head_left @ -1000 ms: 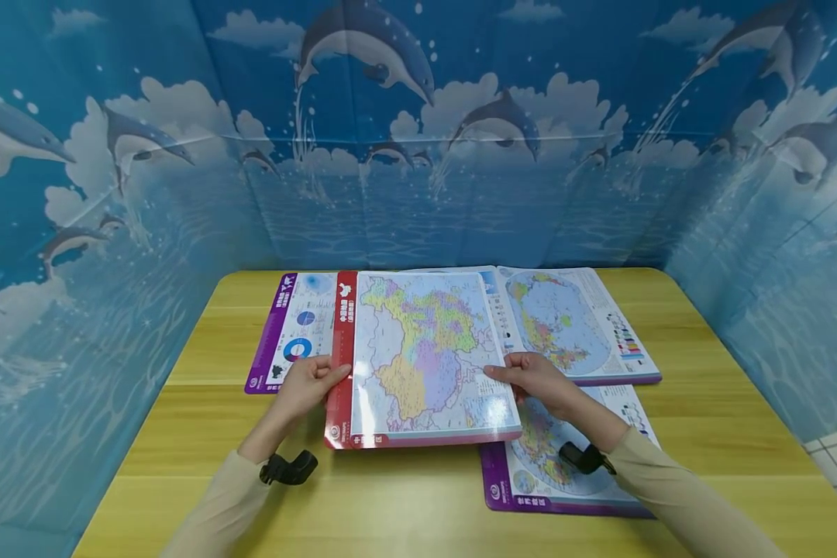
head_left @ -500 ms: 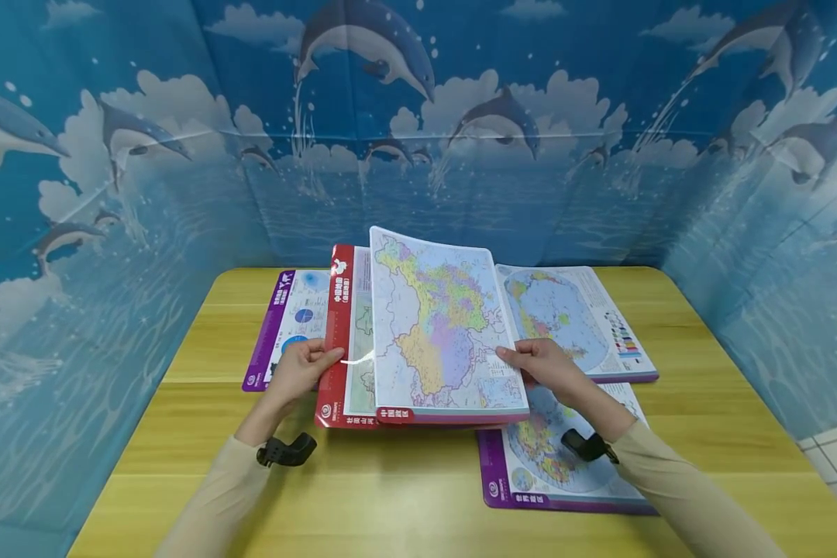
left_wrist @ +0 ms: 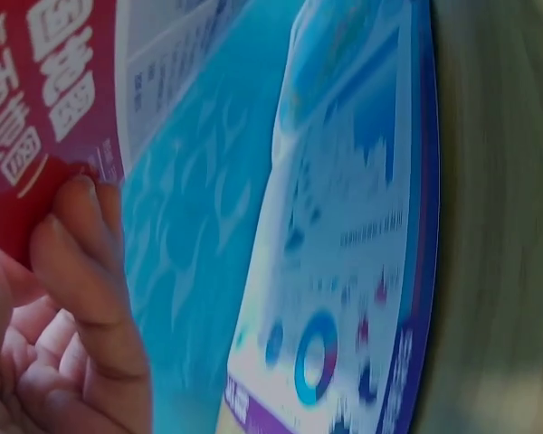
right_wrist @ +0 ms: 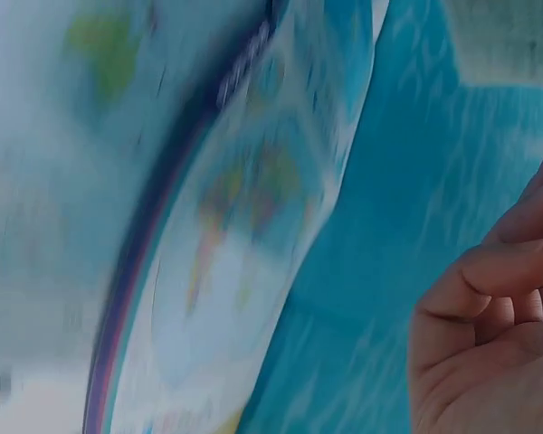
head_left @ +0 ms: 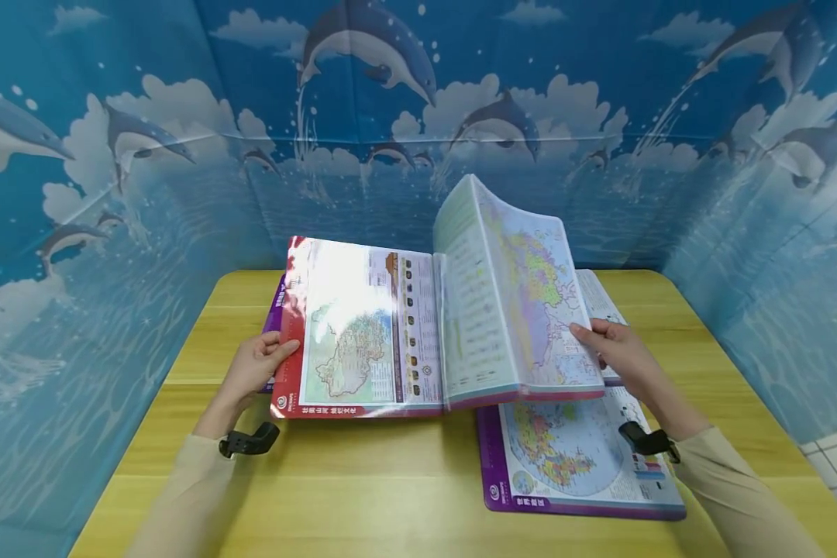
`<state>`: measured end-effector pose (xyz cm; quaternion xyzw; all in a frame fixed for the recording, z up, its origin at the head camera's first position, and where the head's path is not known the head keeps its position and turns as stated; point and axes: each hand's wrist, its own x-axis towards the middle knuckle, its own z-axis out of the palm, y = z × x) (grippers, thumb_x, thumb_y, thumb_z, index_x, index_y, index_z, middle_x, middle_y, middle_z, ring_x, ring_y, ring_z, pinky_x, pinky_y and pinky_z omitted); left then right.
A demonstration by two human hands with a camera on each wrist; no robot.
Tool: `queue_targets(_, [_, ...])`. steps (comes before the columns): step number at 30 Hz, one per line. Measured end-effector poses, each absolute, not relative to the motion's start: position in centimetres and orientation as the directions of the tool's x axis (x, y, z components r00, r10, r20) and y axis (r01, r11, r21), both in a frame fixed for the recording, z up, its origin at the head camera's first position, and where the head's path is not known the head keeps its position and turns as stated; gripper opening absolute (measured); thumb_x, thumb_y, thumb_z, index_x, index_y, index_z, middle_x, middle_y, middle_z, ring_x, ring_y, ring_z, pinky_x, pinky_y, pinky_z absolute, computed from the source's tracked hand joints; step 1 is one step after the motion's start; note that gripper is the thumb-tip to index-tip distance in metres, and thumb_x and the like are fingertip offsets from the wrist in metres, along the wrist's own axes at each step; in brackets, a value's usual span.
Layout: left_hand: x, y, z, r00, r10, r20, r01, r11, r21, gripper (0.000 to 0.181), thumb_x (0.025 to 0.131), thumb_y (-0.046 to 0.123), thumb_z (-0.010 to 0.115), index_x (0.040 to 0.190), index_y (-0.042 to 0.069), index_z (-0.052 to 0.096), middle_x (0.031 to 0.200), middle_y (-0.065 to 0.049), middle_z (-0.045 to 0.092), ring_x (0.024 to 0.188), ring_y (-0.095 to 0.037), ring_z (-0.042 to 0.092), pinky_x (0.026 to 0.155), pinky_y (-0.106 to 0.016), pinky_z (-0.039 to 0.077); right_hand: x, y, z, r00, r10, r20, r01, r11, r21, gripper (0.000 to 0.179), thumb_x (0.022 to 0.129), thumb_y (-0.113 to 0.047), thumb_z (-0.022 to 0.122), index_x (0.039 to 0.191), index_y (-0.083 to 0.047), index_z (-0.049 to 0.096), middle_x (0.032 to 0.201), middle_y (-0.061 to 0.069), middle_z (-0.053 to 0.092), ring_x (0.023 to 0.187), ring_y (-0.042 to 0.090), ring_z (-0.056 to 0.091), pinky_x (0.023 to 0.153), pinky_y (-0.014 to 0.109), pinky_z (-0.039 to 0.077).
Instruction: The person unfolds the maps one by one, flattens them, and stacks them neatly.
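Fingers of L hand [head_left: 254, 364], ctr-left of frame, closed in pinch on red margin [head_left: 295, 306] of open map bk [head_left: 453, 333]. Sliver of purple booklet [head_left: 277, 310] behind. Map bk across ctr of frame, R pages [head_left: 537, 302] bowed up twd upper ctr. 2nd booklet [head_left: 572, 457] flat on desk [head_left: 390, 480], lower right. R hand [head_left: 621, 349] right of ctr, fingers closed on pages' outer edge.

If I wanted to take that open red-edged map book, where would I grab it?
I'd take the map book by its two outer edges: the red margin, from the left, and the right-hand pages' edge, from the right. Both look thin enough to pinch, while the arched pages between would likely bend. The left hand and right hand pinch those edges.
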<state>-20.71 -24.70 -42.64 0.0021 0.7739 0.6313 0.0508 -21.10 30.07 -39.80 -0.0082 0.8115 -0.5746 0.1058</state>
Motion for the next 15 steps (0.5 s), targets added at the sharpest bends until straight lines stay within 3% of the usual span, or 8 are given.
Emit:
queue_targets(7, [-20.5,-28.6,-42.6,-0.994,0.019,-0.105,-0.099,0.203,0.974,0.057,0.094,0.028,0.061,0.13,-0.012,0.043,0.09,0.002,0.07,0.074,-0.015,0.068,0.065,-0.034,0.056,-21.3,35.8,-39.0,-0.99,-0.058,-0.13,0.099,0.377,-0.921,0.02,0.099,-0.037,0.049,0.104,-0.02,0.057,0.082,-0.013,0.065,0.07,0.01,0.06,0.062,0.025,0.047])
queue_targets(11, [-20.5,-30.6,-42.6,-0.994,-0.001,-0.107,-0.105,0.23,0.967,0.06,0.094,0.031,0.06,0.13,-0.013,0.041,0.088,0.009,0.068,0.074,-0.012,0.068,0.066,-0.032,0.056,-21.2,38.2,-38.7,-0.991,0.046,-0.128,0.134,0.5,-0.856,0.049,0.096,-0.047,0.047,0.122,-0.006,0.054,0.081,-0.015,0.061,0.071,0.008,0.058,0.063,0.025,0.046])
queue_targets(15, [-20.4,-31.9,-42.6,-0.994,-0.002,-0.105,-0.102,0.242,0.965,0.06,0.095,0.03,0.058,0.131,-0.014,0.039,0.087,0.011,0.067,0.073,-0.011,0.067,0.064,-0.031,0.056,-20.9,39.5,-38.7,-0.983,0.135,-0.126,0.181,0.565,-0.805,0.078,0.094,-0.053,0.046,0.136,0.013,0.036,0.079,-0.014,0.059,0.069,0.008,0.057,0.06,0.029,0.049])
